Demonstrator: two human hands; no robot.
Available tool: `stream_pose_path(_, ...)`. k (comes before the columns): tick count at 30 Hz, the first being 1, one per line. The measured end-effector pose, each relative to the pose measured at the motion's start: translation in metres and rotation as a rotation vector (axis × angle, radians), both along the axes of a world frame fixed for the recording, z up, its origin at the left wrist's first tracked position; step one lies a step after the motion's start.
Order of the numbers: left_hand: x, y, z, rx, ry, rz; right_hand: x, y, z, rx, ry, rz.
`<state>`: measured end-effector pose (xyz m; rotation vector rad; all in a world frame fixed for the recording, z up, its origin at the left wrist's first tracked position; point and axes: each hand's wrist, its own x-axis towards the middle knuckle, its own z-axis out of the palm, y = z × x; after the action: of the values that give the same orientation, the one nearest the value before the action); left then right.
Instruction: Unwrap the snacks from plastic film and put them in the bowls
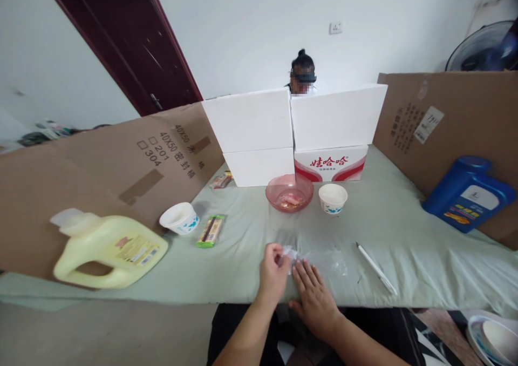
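Observation:
A clear plastic bag (329, 262) lies flat on the green tablecloth near the front edge. With thumb and fingers pinched together, my left hand (274, 271) grips the bag's bunched left end. Close beside it, my right hand (313, 296) rests palm down with its fingers stretched out, the fingertips on the bag's near side. Beyond both hands stands a translucent pink bowl (270, 197) with something pinkish in it, too unclear to name. A white paper bowl (332, 197) with a blue pattern is at its right. A white pen (376, 269) lies right of the bag.
Leftward are a green snack packet (211, 231), a tilted paper bowl (180, 218) and a yellow jug (117, 250) on its side. A blue bottle (465, 193) leans at right. Cardboard panels (162, 155) flank the table; stacked white boxes (259, 123) stand behind, with a person (302, 72) beyond.

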<state>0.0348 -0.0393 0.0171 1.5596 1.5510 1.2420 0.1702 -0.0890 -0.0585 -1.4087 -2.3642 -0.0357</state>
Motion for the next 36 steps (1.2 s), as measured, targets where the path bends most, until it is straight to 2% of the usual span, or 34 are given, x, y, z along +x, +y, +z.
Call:
stream_pose_path(3, 0.034, -0.005, -0.004, -0.074, 0.043, -0.247, -0.003, -0.003, -0.006, 0.063, 0.025, 0.032)
stream_pose_path(5, 0.046, -0.007, -0.012, -0.09, 0.085, -0.38, 0.001, -0.01, -0.006, 0.095, 0.056, 0.031)
stream_pose_path(9, 0.044, -0.01, -0.026, 0.082, 0.188, -0.477, 0.024, -0.028, 0.009, 0.101, 0.154, 0.017)
stream_pose_path(14, 0.036, -0.019, -0.03, 0.288, 0.453, -0.601, 0.051, -0.037, 0.028, 0.049, 0.302, -0.041)
stream_pose_path(18, 0.038, -0.024, -0.032, 0.326, 0.587, -0.588, 0.068, -0.028, 0.03, 0.037, 0.347, -0.14)
stream_pose_path(21, 0.04, -0.024, -0.034, 0.323, 0.636, -0.58, 0.083, -0.014, 0.027, 0.086, 0.356, -0.288)
stream_pose_path(25, 0.043, -0.024, -0.037, 0.308, 0.666, -0.579, 0.097, 0.007, 0.027, 0.074, 0.188, -0.542)
stream_pose_path(28, 0.045, -0.024, -0.041, 0.306, 0.673, -0.568, 0.094, 0.017, 0.033, -0.008, 0.036, -0.644)
stream_pose_path(32, 0.046, -0.024, -0.041, 0.326, 0.642, -0.556, 0.08, 0.023, 0.039, -0.076, 0.0, -0.686)
stream_pose_path(36, 0.042, -0.009, -0.03, 0.332, 0.528, -0.432, 0.075, 0.028, 0.042, -0.105, 0.077, -0.576)
